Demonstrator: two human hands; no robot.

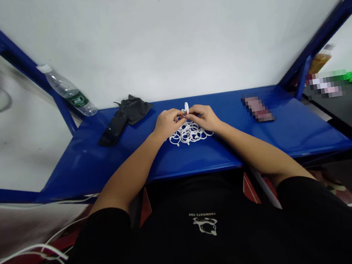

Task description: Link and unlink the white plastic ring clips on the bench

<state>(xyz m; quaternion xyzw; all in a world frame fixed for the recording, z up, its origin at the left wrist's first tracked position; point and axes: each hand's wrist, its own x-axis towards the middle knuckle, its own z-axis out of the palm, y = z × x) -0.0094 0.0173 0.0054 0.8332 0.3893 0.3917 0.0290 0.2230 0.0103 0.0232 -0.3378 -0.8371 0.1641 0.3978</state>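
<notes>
Nearby, on one blue desk [194, 163], lies one heap of white loops [190, 137], too tangled to count; just beyond, the left hand [166, 123] and right hand [205, 118] pinch one white piece [186, 106], fingertips nearly closed. Farther sit one black phone [113, 131], one bag [135, 110], one bottle [70, 91].

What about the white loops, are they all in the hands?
No, many white loops lie on the blue table by the left hand and right hand.
</notes>
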